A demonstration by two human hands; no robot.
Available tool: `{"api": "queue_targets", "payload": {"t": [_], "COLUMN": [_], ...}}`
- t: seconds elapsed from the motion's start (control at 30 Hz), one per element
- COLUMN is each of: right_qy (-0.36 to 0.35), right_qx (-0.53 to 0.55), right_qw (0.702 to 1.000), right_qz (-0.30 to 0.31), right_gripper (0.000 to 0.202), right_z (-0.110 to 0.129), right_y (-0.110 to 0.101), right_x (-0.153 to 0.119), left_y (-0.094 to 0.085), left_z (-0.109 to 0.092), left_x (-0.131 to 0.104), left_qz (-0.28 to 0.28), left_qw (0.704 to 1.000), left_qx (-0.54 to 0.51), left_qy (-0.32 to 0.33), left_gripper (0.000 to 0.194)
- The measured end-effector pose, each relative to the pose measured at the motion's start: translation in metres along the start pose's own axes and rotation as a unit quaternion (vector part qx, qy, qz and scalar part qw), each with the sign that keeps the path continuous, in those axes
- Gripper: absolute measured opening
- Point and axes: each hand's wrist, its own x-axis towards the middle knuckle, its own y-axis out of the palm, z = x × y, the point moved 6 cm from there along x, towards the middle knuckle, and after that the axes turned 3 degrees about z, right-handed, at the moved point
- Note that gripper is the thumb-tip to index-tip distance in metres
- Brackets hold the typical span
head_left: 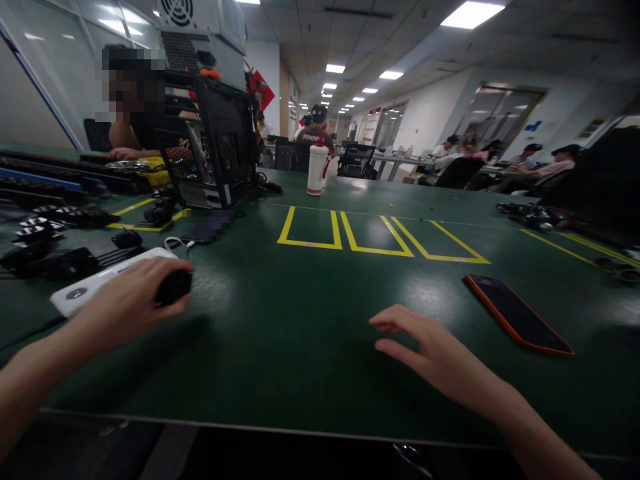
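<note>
- Black rounded object point(175, 287) is sitting in the grasp of the left hand point(127, 293), above the left part of a green tabletop point(280, 347); ceiling lights point(473, 15) are shining over a long room with pale walls.
- The left hand is holding the object between thumb and fingers, which are covering part of it; the rest is showing at the fingertips, on the side facing the right hand point(425, 343).
- The right hand is hovering over the table, well apart from the object, its fingers curving and its thumb standing away from them with a gap between.
- A long white device point(77, 293) is lying just behind the left hand, which is hiding part of it; a white cable point(173, 241) is looping near its far end, beside a blurred dark slab point(207, 229).
- An orange-edged phone point(517, 313) is lying to the right of the right hand.
- Yellow tape outlines point(310, 245) are marking the table beyond the hands, and a white bottle point(316, 172) with a red top is standing behind them.
- Black cables and parts point(70, 263) are crowding the left side; beyond, a black computer case point(235, 133) is standing upright, partly blocking a seated person point(131, 137).
- Farther back, other people point(313, 138) are sitting among tables and chairs.
</note>
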Motion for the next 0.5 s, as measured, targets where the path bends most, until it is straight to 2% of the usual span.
{"api": "queue_targets", "payload": {"t": [0.03, 0.1, 0.17, 0.27, 0.37, 0.5], "right_qy": [-0.009, -0.021, -0.025, -0.027, -0.017, -0.015], "right_qx": [0.012, 0.056, 0.124, 0.212, 0.341, 0.451], "right_qw": [1.000, 0.997, 0.990, 0.977, 0.940, 0.891], "right_qz": [0.016, 0.048, 0.061, 0.008, -0.017, -0.050], "right_gripper": [0.027, 0.032, 0.037, 0.040, 0.035, 0.032], "right_z": [0.003, 0.005, 0.000, -0.017, -0.036, -0.054], "right_y": [0.001, 0.005, 0.010, 0.013, 0.020, 0.027], "right_x": [0.014, 0.044, 0.076, 0.119, 0.145, 0.156], "left_y": [0.020, 0.059, 0.095, 0.140, 0.169, 0.187], "left_z": [-0.018, -0.055, -0.090, -0.131, -0.150, -0.149], "left_x": [0.020, 0.055, 0.084, 0.110, 0.123, 0.130], "left_qz": [0.051, 0.108, 0.115, 0.094, 0.073, 0.064], "left_qw": [0.996, 0.987, 0.983, 0.978, 0.975, 0.976], "left_qx": [0.061, 0.083, 0.052, -0.002, -0.025, -0.036], "left_qy": [0.031, 0.087, 0.134, 0.188, 0.206, 0.205], "left_gripper": [0.043, 0.040, 0.038, 0.038, 0.043, 0.055]}}
